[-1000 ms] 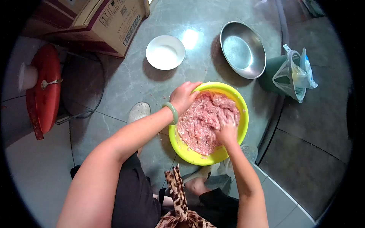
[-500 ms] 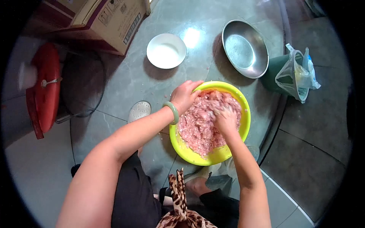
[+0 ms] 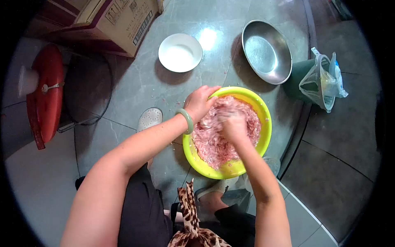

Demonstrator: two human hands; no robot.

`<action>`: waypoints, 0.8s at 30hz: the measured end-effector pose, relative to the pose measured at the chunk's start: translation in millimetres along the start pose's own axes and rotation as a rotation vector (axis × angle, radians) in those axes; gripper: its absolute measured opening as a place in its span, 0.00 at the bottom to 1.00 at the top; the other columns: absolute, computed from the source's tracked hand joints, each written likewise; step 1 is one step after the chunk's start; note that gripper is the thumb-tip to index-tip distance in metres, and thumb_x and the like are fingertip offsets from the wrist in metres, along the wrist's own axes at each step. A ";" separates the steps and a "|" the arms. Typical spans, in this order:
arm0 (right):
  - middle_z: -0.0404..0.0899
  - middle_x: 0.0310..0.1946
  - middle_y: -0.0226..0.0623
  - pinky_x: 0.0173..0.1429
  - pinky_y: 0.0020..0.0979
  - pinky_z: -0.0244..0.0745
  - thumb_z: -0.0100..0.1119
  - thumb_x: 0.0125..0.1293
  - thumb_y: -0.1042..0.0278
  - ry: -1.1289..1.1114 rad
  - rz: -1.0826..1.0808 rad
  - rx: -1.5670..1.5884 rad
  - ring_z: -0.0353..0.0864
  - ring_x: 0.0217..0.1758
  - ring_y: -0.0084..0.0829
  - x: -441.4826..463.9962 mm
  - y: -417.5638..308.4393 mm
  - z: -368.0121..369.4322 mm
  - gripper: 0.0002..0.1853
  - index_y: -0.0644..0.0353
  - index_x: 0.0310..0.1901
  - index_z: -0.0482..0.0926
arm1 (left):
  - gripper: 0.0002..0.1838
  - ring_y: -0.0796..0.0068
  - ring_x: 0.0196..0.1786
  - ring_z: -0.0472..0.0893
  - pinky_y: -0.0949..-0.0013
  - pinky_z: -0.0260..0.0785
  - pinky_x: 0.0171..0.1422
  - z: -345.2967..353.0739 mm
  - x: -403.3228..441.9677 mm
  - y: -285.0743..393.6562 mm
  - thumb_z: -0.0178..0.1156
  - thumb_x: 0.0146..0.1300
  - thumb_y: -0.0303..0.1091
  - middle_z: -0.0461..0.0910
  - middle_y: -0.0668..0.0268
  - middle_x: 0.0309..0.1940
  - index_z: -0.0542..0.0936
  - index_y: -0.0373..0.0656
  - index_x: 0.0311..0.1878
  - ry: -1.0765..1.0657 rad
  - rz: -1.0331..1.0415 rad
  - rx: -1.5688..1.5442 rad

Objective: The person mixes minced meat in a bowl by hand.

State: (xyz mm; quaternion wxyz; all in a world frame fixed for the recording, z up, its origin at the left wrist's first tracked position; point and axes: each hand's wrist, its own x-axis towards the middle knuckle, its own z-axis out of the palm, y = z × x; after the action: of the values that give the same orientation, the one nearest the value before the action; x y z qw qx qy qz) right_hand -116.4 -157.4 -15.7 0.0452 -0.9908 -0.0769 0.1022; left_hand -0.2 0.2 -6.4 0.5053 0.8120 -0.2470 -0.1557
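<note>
A yellow-green plastic basin [image 3: 267, 138] holds pink minced meat [image 3: 214, 144] flecked with white bits. My left hand [image 3: 198, 103] wears a green bangle at the wrist and grips the basin's upper left rim, thumb over the edge. Down in the mince is my right hand [image 3: 235, 128]; its fingers are smeared by motion and partly sunk in the meat, so their shape cannot be made out.
Beyond the basin on the tiled floor stand a white bowl [image 3: 180, 52] and a metal basin [image 3: 267, 53]. A green bin [image 3: 302, 78] with a plastic liner is at right. Cardboard boxes [image 3: 119, 31] and a red stool [image 3: 47, 92] are at left.
My right hand has shifted a little left within the mince, and the meat around it is stirred and blurred. My left hand keeps its place on the rim.
</note>
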 end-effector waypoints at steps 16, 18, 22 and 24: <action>0.82 0.42 0.41 0.51 0.42 0.74 0.63 0.50 0.63 -0.185 0.084 0.143 0.79 0.48 0.43 -13.3 -12.1 -16.8 0.22 0.52 0.50 0.81 | 0.19 0.56 0.42 0.78 0.60 0.71 0.48 1.0 -0.8 1.4 0.59 0.62 0.34 0.77 0.57 0.38 0.77 0.48 0.58 -0.003 -0.030 0.018; 0.82 0.42 0.42 0.50 0.43 0.74 0.63 0.51 0.61 -0.116 0.151 0.113 0.79 0.48 0.44 -32.4 0.7 -12.5 0.23 0.52 0.52 0.80 | 0.19 0.56 0.42 0.78 0.60 0.71 0.48 -2.8 -0.2 2.8 0.59 0.62 0.34 0.76 0.57 0.38 0.77 0.48 0.58 -0.021 -0.053 0.026; 0.70 0.61 0.52 0.73 0.46 0.55 0.61 0.53 0.58 -0.066 0.220 0.124 0.64 0.68 0.52 -94.6 -42.3 -13.9 0.25 0.58 0.54 0.78 | 0.20 0.56 0.42 0.78 0.60 0.70 0.48 -1.2 1.3 6.1 0.59 0.62 0.35 0.76 0.58 0.39 0.77 0.50 0.58 -0.056 -0.082 0.024; 0.76 0.55 0.44 0.72 0.47 0.58 0.59 0.50 0.66 -0.134 0.114 0.216 0.70 0.63 0.43 -83.8 -60.9 -12.2 0.18 0.57 0.45 0.81 | 0.20 0.56 0.42 0.78 0.59 0.70 0.48 0.7 0.2 3.0 0.59 0.62 0.35 0.76 0.58 0.38 0.77 0.49 0.58 -0.033 -0.066 0.037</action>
State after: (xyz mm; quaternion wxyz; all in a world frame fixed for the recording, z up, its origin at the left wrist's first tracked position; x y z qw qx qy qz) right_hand -203.6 -111.9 19.0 0.1405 -0.9739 -0.0117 0.1781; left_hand -1.1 -1.5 -4.0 0.4807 0.8263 -0.2311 -0.1810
